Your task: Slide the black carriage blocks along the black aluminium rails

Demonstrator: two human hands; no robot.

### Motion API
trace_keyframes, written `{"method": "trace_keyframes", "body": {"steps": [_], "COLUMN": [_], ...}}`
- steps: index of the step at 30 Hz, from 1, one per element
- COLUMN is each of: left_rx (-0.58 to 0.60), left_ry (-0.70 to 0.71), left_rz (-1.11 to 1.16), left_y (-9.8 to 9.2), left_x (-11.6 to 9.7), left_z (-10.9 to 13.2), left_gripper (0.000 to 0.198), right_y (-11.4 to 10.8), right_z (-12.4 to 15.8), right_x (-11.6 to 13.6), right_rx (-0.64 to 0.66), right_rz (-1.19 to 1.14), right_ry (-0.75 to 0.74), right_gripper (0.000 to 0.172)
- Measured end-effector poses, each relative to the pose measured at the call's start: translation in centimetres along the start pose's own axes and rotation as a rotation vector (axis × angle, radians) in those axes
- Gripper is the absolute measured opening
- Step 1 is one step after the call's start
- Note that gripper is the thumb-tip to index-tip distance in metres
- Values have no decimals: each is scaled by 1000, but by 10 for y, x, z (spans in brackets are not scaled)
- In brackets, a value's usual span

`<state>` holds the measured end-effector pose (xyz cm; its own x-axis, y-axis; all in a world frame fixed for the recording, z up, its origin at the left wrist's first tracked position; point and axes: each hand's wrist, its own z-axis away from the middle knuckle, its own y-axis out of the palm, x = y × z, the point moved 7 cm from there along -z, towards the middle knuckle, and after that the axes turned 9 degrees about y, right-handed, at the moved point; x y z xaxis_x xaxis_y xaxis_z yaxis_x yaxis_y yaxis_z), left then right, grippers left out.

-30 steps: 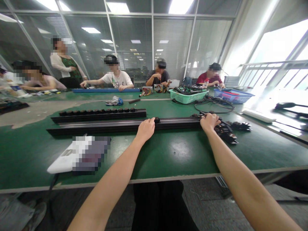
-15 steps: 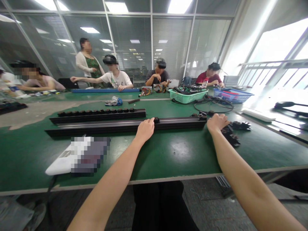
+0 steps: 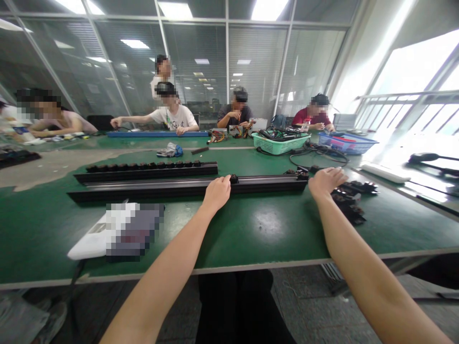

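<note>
A long black rail [image 3: 172, 192] with a silvery strip along its top lies across the green table. My left hand [image 3: 217, 195] is closed over its upper edge, fingertips beside a small black block [image 3: 234, 178] on the rail. More black pieces [image 3: 299, 174] sit at the rail's right end. Just past that end, my right hand [image 3: 326, 181] is held with its fingers stretched out and nothing visible in them. Black toothed parts [image 3: 349, 208] lie in a loose cluster beside it, partly covered by my wrist.
Behind lies a second black rail [image 3: 154, 173] topped with a row of black blocks. A green basket [image 3: 281, 144], a blue basket [image 3: 349, 144] and cables stand at the back right. A white device [image 3: 89, 241] lies front left. Several people sit across the table.
My right hand's fingers have straightened from a curl, and the black parts beside it have shifted slightly right. My left hand stays put. A standing person in the background has moved right.
</note>
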<state>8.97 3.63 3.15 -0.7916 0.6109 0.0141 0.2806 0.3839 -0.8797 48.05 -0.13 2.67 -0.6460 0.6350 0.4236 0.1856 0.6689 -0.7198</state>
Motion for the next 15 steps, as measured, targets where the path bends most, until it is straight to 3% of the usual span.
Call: {"method": "trace_keyframes", "body": {"steps": [1,5,10,15], "left_rx": [-1,-9,-37,-69], "left_ry": [-6,-17,-13,-34], "left_rz": [-8,-42,-74,-103], "left_y": [0,-2,-6,-10], "left_x": [0,0,0,4], "left_z": [0,0,1,3], "left_gripper": [41,40,36,31], "right_y": [-5,-22,-38,-45], "right_z": [5,45,129,192], "right_x": [9,68,140,167], "right_rx": [-19,-4,110,239], "right_rz": [-45,-205,-286,-299], "right_ry": [-18,-319,-829,-1086], "right_gripper": [68,54,55,53]}}
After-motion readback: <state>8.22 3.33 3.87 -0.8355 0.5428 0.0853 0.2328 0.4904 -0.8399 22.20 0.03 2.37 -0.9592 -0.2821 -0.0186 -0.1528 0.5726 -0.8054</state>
